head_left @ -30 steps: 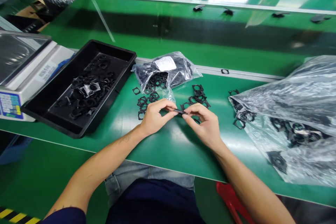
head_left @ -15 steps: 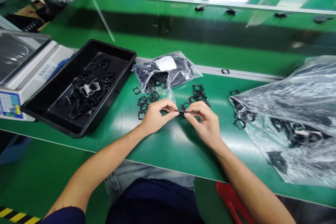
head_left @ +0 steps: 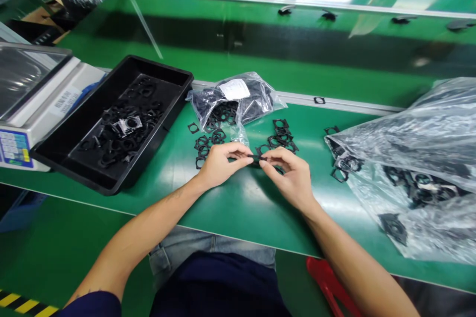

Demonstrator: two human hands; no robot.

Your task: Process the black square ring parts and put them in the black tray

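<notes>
Fingers (head_left: 241, 162), left hand (head_left: 218, 167) and right hand (head_left: 292, 176), clamped on one black part (head_left: 256, 159) — one tray (head_left: 65, 146), two bags (head_left: 256, 93) nearby.

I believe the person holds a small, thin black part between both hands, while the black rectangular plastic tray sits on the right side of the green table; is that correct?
Not quite: the black rectangular plastic tray sits on the left side of the green table, as the head view shows. Both hands do hold the small, thin black part.
</notes>
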